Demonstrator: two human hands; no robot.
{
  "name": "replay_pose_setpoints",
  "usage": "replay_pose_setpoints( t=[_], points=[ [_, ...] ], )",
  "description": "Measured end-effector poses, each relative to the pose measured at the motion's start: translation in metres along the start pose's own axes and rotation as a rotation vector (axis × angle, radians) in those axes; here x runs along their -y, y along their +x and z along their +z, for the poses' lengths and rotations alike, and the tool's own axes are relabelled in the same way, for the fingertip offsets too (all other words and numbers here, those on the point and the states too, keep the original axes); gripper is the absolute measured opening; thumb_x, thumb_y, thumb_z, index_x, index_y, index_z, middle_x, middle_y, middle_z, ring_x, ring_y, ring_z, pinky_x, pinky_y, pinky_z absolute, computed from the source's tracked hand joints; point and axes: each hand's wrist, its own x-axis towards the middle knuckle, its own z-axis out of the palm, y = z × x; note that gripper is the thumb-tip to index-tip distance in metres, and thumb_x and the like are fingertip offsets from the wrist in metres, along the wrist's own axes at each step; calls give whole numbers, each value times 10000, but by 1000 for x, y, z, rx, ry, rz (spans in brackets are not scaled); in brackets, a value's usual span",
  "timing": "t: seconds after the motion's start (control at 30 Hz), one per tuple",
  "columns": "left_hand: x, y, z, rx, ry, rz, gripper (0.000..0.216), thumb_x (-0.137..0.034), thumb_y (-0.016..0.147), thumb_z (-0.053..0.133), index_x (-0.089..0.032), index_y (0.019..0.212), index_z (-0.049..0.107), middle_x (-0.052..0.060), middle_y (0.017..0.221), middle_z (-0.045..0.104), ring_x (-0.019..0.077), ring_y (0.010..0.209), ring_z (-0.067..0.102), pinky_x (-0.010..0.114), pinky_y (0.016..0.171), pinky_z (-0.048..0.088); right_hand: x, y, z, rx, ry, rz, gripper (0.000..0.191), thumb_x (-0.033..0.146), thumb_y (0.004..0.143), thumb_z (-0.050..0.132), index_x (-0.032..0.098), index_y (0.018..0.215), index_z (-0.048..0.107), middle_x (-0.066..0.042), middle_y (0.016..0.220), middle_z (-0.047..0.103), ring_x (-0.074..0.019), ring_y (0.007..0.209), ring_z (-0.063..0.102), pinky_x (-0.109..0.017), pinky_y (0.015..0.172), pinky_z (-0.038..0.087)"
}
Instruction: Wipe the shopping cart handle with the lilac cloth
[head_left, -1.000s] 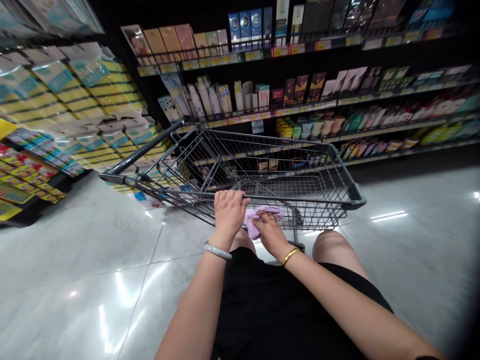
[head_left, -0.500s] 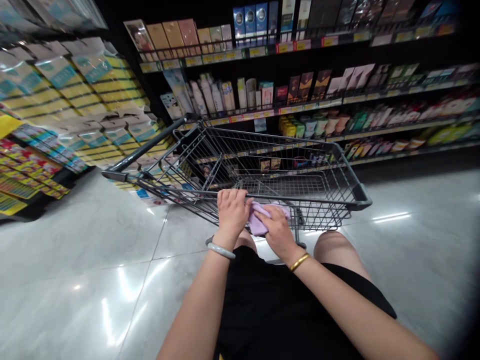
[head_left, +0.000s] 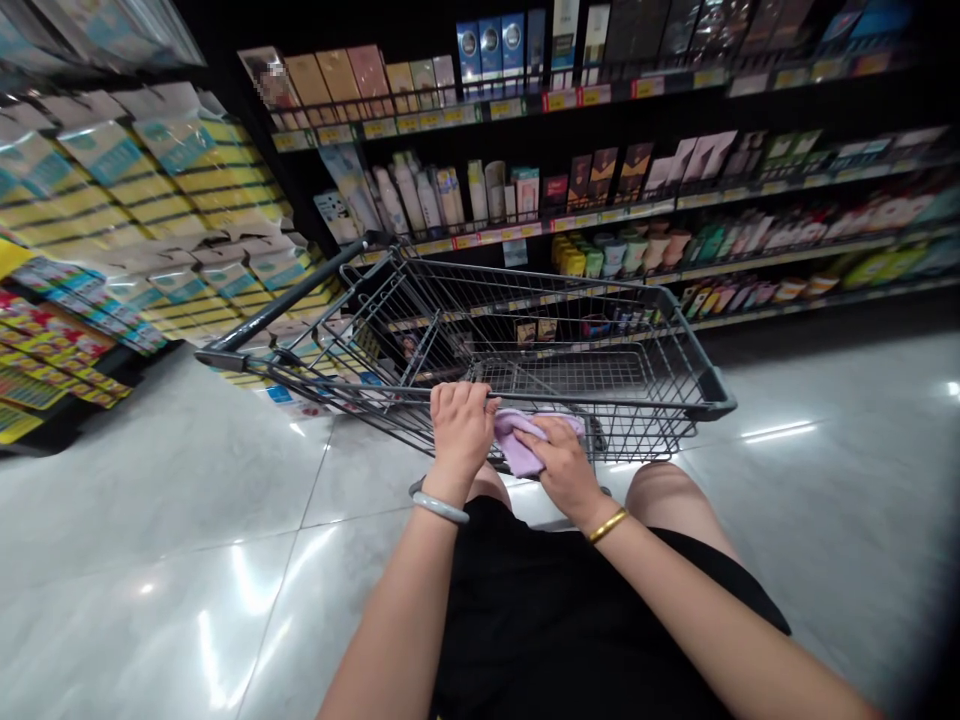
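A grey wire shopping cart (head_left: pixel 675 330) stands in front of me on the shop floor, its basket holding nothing. My left hand (head_left: pixel 461 428) is curled over the near top rail of the cart. Right beside it, my right hand (head_left: pixel 562 465) presses a folded lilac cloth (head_left: pixel 517 440) against the same rail, fingers closed on the cloth. A pale bangle sits on my left wrist and a gold one on my right. My black shorts and bare knees show below.
Dark shelves (head_left: pixel 637 210) full of boxes, bottles and tubes run behind the cart. Stacked yellow and teal packages (head_left: pixel 150 190) fill the display at left. The cart's black handle bar (head_left: pixel 292 295) points to the left. Glossy grey floor tiles (head_left: pixel 825 480) spread around.
My right hand has slid the lilac cloth a little to the right along the cart rail. My left hand has kept its grip on the rail.
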Motion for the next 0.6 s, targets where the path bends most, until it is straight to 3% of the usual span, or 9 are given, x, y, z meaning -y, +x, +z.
replay_pose_setpoints(
  t=[0.13,0.37,0.6],
  points=[
    [0,0,-1,2,-15,8,270,-391,959,452,-223,1022,654,81,985,659,260,999,513,443,1024,314,1,-2,1,54,-10,101,563,-45,776,402,215,1186,688,-132,1220,581,-262,1206,494,-503,1012,454],
    [-1,0,-3,-3,-28,-3,255,-357,959,445,-229,1013,658,83,978,657,266,1000,514,443,1006,324,28,29,-23,-128,59,-41,464,80,881,454,264,1267,636,-101,1273,559,-255,1236,477,-515,1083,399],
    [-2,0,-5,7,-37,5,240,-343,959,444,-233,1013,651,72,980,661,255,998,513,437,1013,326,34,20,-21,-110,36,-21,421,72,890,437,233,1191,684,-113,1215,585,-259,1202,500,-510,1041,442]
  ],
)
